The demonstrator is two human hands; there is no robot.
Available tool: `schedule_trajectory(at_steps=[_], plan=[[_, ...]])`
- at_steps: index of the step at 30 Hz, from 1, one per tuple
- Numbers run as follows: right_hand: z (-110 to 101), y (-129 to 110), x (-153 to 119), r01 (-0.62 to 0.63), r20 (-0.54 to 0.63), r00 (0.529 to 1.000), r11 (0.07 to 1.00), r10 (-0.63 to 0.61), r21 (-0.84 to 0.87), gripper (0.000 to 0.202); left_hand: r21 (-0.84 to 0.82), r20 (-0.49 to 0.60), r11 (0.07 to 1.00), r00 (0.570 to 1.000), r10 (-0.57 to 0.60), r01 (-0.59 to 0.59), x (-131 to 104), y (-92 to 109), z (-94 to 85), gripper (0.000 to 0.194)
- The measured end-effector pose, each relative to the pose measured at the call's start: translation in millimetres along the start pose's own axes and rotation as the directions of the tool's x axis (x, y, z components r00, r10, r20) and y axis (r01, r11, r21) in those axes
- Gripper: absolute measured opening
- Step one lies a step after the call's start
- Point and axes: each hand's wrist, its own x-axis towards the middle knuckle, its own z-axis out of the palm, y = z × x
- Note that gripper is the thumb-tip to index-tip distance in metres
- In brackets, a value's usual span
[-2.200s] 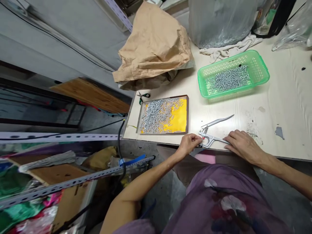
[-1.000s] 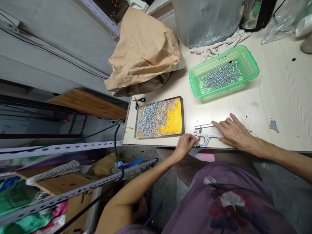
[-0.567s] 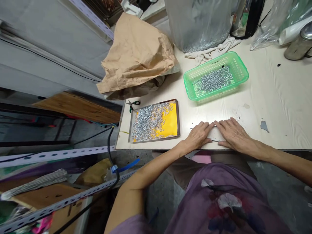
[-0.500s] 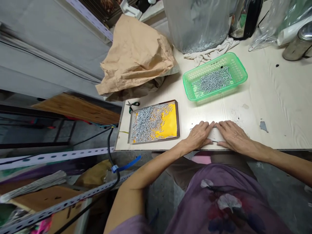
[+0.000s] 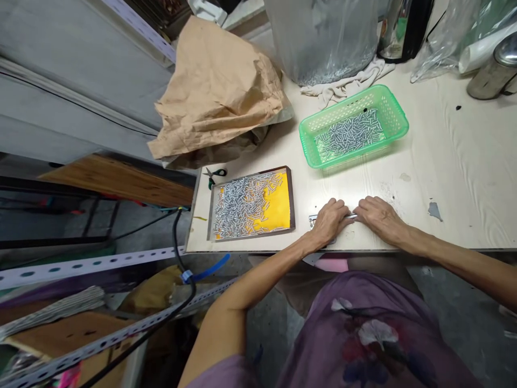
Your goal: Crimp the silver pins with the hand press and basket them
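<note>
A thin, shiny metal piece (image 5: 312,220) with small holes at its left end lies near the table's front edge, mostly covered by my hands; its exact kind cannot be made out. My left hand (image 5: 330,220) is closed over its middle. Fingers bent together, my right hand (image 5: 375,216) grips its right end. Left of my hands is a shallow tray (image 5: 292,199) with a yellow bottom, strewn with small silvery metal pins (image 5: 238,207). Beyond my hands stands a green plastic basket (image 5: 355,157) holding more such pins.
Green-handled scissors (image 5: 214,174) lie by the tray's far left corner. Behind are a crumpled brown paper bag (image 5: 222,91), a large clear plastic bag (image 5: 323,43), a whitish cloth (image 5: 351,83) and a metal-lidded jar (image 5: 490,75). A grey flake (image 5: 435,210) lies to the right.
Both hands had lain flatter over the metal piece, thumbs toward the table edge. Now the fingers are closed in around it, and its holed left end shows. The view has shifted slightly.
</note>
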Motion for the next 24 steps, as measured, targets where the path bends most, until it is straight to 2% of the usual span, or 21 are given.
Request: schedule_trajectory(at_steps=[4,6,9,12,15,18,20,22,24], plan=[[-4,10,2,-0.018,0.024,1.000,0.997,0.016,0.070,0.019,0.019,-0.021,1.000,1.000,-0.013,0.013,-2,1,0.7,0.025],[-8,18,1,0.001,0.038,0.999,0.992,-0.005,0.127,0.025,0.027,-0.060,1.000,0.998,-0.012,0.014,-7,3,4.2,0.032],[-11,32,2,0.034,0.057,0.997,0.983,-0.045,0.182,0.043,0.027,-0.189,0.999,0.982,-0.023,0.029,-18,11,19.3,0.046],[-6,44,9,-0.001,0.051,0.999,0.983,-0.008,0.181,0.036,0.018,-0.279,1.000,0.960,0.018,-0.014,-29,25,43.1,0.043],[0,52,23,-0.054,0.022,0.998,0.990,0.052,0.127,0.030,-0.016,-0.251,0.995,0.963,0.095,-0.102,-36,42,62.6,0.046],[0,56,43,-0.074,-0.004,0.997,0.995,0.074,0.062,0.025,-0.053,-0.224,0.990,0.968,0.112,-0.127,-40,51,68.8,0.048],[-6,53,57,-0.094,-0.008,0.996,0.995,0.094,0.017,0.020,-0.073,-0.227,0.990,0.968,0.105,-0.124,-40,53,67.1,0.049],[-12,40,68,-0.076,-0.002,0.997,0.997,0.076,-0.025,0.018,-0.093,-0.235,0.988,0.967,0.101,-0.126,-39,52,64.0,0.051],[-16,16,76,0.053,0.034,0.998,0.998,-0.052,-0.017,0.019,-0.112,-0.226,0.985,0.968,0.104,-0.132,-38,52,62.0,0.053]])
